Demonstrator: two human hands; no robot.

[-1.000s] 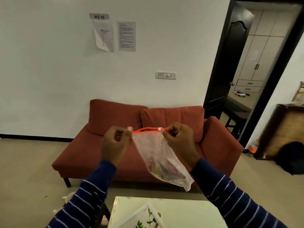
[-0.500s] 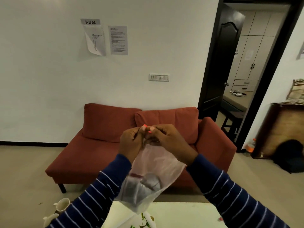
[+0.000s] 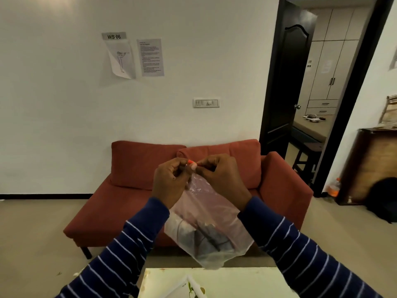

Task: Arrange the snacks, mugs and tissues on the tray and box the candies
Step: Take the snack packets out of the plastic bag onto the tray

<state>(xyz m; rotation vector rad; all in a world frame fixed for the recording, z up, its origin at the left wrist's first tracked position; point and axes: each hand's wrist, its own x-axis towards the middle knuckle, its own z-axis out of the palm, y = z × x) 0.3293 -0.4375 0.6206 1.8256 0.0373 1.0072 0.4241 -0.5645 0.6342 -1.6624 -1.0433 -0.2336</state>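
A clear plastic bag (image 3: 206,224) hangs in the air in front of the person, above the far edge of a white table (image 3: 236,280). Its top carries an orange zip strip (image 3: 190,161), visible only as a short stretch between the two hands. Dark and pale items sit bunched in the bag's lower half; what they are cannot be told through the plastic.

The left hand (image 3: 169,183) has its fingers curled and pinches the bag's top at the zip strip. The right hand (image 3: 221,179) is likewise curled and pinches the same strip just beside the left; the fingertips of the two hands nearly meet. Both forearms wear navy sleeves with white stripes.

At the table's near edge lies a white tray (image 3: 187,287) with a leaf pattern, only partly in view. Beyond the table stands a red sofa (image 3: 137,168) against a white wall. A dark door (image 3: 287,82) stands open at right.
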